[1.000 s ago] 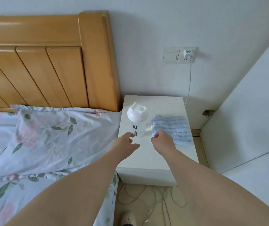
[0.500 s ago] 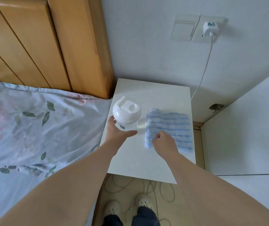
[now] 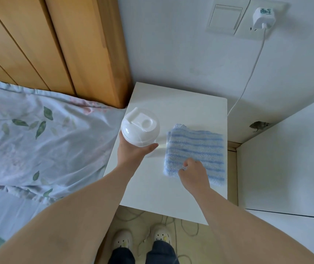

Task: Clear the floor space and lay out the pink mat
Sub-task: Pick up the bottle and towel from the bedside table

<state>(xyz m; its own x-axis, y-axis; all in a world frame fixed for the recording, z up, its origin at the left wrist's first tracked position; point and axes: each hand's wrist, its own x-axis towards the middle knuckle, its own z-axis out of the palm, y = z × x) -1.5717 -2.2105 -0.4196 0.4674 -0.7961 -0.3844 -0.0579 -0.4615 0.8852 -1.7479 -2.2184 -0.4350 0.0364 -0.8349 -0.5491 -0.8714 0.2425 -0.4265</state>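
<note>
A rigid, likely light shaker bottle (image 3: 141, 128) is gripped under its lid by the left hand (image 3: 131, 155) at the bedside table (image 3: 171, 197); the limp striped towel (image 3: 200, 147) is pinched at its near edge by the right hand (image 3: 194, 172). No pink mat is seen.

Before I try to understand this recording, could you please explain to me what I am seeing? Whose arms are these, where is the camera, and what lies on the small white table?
There is no machine here. A person wears one wide-angle camera on the head, looking forward and down, so the two bare arms are their own and their shoes show at the bottom. The left hand grips a white shaker bottle from the side. The right hand pinches the near edge of a blue striped towel, which lies on the white nightstand. To the left are floral bedding and a wooden headboard.
</note>
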